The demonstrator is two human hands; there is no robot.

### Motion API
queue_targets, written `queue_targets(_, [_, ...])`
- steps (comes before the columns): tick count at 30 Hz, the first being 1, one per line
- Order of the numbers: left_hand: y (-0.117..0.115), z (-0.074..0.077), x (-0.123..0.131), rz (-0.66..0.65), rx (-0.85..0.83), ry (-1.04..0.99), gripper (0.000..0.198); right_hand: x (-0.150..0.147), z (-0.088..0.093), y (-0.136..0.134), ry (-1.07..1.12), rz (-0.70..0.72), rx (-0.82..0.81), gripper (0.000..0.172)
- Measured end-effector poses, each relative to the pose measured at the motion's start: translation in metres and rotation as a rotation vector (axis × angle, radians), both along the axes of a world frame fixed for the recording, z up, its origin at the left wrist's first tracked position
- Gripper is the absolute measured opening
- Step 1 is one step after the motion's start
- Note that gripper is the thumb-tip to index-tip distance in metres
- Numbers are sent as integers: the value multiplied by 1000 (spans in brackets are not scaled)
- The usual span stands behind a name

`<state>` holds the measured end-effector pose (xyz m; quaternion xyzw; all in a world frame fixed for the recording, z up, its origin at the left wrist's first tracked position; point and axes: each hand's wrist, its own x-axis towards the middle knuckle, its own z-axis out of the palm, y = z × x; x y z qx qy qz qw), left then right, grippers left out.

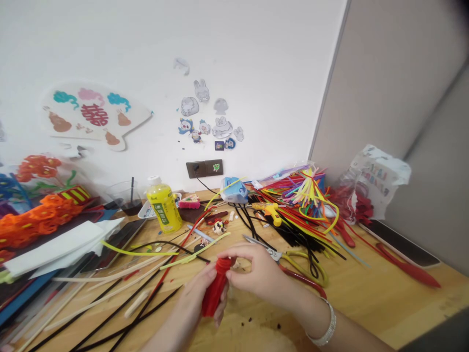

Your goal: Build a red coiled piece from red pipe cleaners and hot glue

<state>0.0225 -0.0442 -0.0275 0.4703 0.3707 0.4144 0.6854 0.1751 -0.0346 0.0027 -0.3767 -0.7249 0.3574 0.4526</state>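
A red ribbed tube of wound pipe cleaner [215,288] stands tilted low in the middle of the head view. My left hand [196,298] is wrapped round its lower part from the left. My right hand [256,271] pinches its top end with thumb and fingers, a beaded bracelet [327,325] on that wrist. Both hands hover just above the wooden table [366,298].
Loose black, cream and yellow-green pipe cleaners [120,288] lie to the left. Scissors [293,261] lie right of my hands, a yellow glue gun [271,211] and a heap of coloured pipe cleaners [308,195] behind. A yellow bottle [163,204] stands at the back.
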Motion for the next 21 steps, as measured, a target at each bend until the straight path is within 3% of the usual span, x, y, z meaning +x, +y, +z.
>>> queue_targets(9, [2, -3, -1, -7, 4, 5, 36, -1, 0, -1, -10, -13, 14, 34])
queue_targets(16, [7, -9, -1, -32, -102, -29, 41, -2, 0, -2, -22, 20, 50, 34])
queue_targets(21, [3, -6, 0, 10, -56, 38, 46, -1, 0, 0, -27, 8, 74, 33])
